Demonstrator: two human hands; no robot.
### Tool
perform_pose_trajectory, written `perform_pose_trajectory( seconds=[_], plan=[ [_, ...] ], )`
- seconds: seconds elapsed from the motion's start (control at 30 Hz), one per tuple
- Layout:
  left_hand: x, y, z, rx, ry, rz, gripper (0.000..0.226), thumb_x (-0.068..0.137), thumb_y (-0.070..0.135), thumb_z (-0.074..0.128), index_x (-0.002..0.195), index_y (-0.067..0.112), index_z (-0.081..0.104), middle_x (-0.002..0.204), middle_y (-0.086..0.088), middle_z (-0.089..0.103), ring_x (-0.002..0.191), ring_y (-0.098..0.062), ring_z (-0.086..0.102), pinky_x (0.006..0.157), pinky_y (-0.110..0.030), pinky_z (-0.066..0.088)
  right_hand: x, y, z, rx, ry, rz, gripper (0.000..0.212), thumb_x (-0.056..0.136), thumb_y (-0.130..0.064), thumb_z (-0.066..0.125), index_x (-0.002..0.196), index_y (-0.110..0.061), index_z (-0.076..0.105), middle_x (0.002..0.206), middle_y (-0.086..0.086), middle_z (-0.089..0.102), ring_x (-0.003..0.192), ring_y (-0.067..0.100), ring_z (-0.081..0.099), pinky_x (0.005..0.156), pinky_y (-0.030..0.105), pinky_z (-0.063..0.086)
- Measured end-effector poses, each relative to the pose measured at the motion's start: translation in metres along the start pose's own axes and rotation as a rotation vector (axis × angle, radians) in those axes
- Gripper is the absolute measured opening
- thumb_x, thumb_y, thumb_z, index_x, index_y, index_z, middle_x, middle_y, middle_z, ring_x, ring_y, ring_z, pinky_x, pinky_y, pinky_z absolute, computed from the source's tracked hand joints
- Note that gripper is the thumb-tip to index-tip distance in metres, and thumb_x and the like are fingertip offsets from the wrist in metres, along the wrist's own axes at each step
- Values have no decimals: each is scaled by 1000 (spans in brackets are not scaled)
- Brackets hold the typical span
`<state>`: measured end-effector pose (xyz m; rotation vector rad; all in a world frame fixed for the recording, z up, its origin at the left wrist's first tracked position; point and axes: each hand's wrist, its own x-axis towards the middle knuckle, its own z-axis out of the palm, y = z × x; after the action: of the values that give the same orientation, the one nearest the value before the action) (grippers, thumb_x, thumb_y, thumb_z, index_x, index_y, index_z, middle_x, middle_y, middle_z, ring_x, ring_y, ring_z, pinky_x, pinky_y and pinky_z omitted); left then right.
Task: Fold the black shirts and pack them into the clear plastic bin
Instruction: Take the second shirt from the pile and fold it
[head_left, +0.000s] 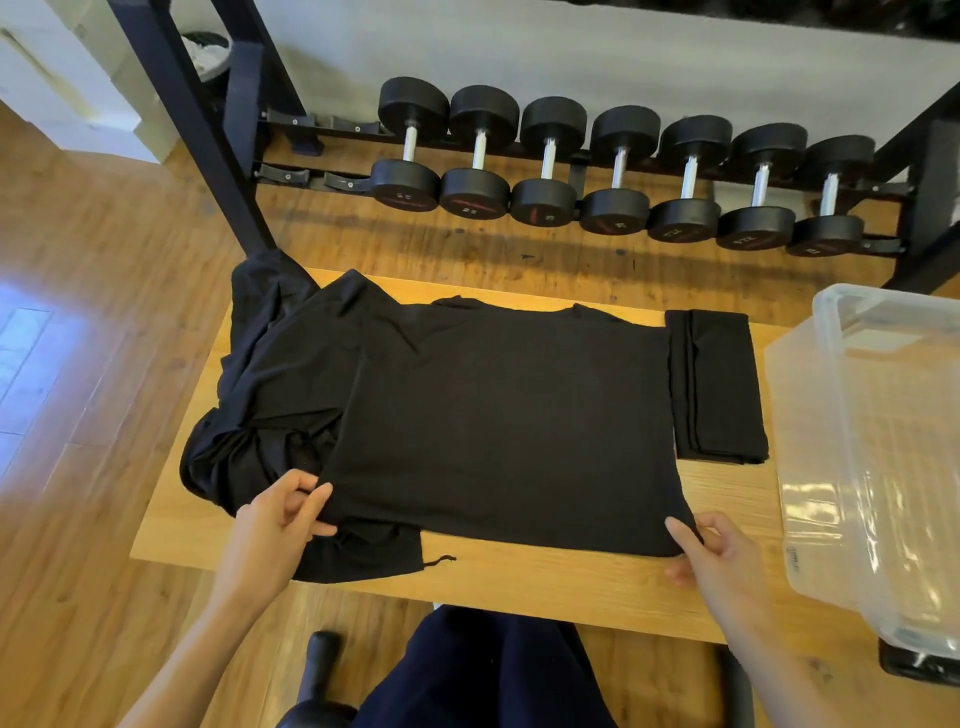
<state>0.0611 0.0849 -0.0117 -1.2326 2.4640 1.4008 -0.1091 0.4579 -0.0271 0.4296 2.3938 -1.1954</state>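
Note:
A black shirt (498, 415) lies spread flat across the middle of the wooden table (571, 582). My left hand (280, 519) pinches its near left corner. Its near right corner is pinched by my right hand (717, 556). Under and left of it sits a heap of crumpled black shirts (260, 395), spilling over the table's left edge. To the right lies a folded black shirt (714, 384), narrow and flat. The clear plastic bin (841, 415) stands at the right end of the table, with nothing visible inside it.
A rack of several black dumbbells (618, 171) stands on the wooden floor behind the table, framed by black posts (208, 145). My dark-trousered legs (488, 670) are under the table's near edge. The bin overhangs the table's right corner.

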Motion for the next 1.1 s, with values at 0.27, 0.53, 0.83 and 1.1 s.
perform_pose_trajectory(
  seconds=[0.27, 0.53, 0.83, 1.1],
  plan=[
    [-19, -15, 0, 194, -78, -59, 11, 95, 23, 60, 84, 20, 59, 58, 11, 69, 54, 0, 65, 66, -25, 48, -8, 28, -6, -121, -54, 130, 18, 88, -19, 69, 99, -12, 57, 83, 3, 65, 59, 22, 62, 50, 18, 43],
    [6, 16, -14, 343, 22, 80, 25, 74, 45, 75, 88, 34, 58, 68, 10, 63, 63, -4, 60, 54, -27, 49, 30, 9, -11, -279, 123, -163, 19, 89, -26, 66, 104, -15, 62, 98, -1, 61, 91, 17, 57, 78, 29, 41],
    [138, 90, 9, 193, 72, 330, 19, 95, 15, 58, 111, 21, 66, 108, 7, 66, 98, -8, 62, 90, -29, 51, 132, -88, 15, -464, 160, -514, 15, 95, -17, 58, 103, -10, 69, 104, 6, 65, 94, 16, 56, 81, 26, 42],
    [188, 85, 20, 469, -42, 250, 44, 89, 31, 67, 130, 16, 58, 117, -2, 56, 101, -16, 59, 89, -34, 48, 169, -105, 28, -855, 106, -629, 31, 92, -17, 63, 122, -9, 64, 116, 13, 64, 113, 33, 54, 96, 44, 44]
  ],
)
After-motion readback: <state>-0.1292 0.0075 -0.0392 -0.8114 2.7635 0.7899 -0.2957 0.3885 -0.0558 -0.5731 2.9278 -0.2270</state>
